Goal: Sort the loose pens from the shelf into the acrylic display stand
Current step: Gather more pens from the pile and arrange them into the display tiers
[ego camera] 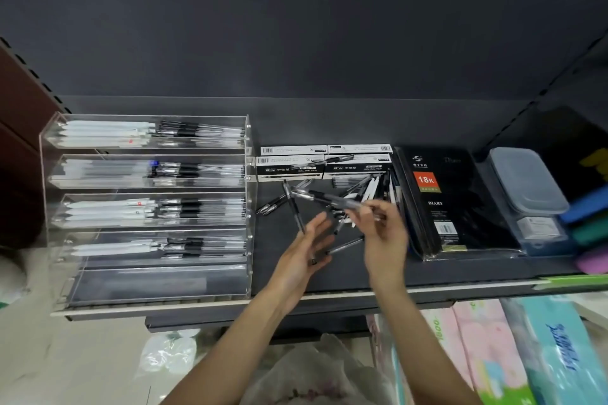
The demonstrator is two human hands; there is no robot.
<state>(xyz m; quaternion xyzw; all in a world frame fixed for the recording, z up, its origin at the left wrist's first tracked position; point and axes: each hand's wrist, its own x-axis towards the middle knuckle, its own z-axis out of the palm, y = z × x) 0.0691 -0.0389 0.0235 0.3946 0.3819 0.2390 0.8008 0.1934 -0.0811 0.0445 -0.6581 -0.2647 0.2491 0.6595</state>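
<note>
The acrylic display stand point(148, 207) fills the left end of the shelf point(329, 279), its right wall close beside the pen boxes point(324, 163) — four white-and-black cartons stacked two by two against the back. Of the stand's five tiers, the top four hold rows of white and black pens; the bottom tier shows none. Between the stand and the black diary point(441, 204) lies an open strip of dark shelf, and there the loose pens point(368, 191) sit in a tangled heap just in front of the boxes, too jumbled to count, with a couple point(273, 204) strayed toward the stand's wall.

Both hands hover over this strip, near the shelf's front lip. The left hand point(307, 246) is palm-up with fingers loosely curled round a black pen point(294, 207) that stands up out of it. The right hand point(381, 230) pinches another pen point(339, 200) at its fingertips, held level and blurred — its tip reaches toward the left hand.

Right of the diary lies a clear lidded container point(526, 181), well apart from the heap.
</note>
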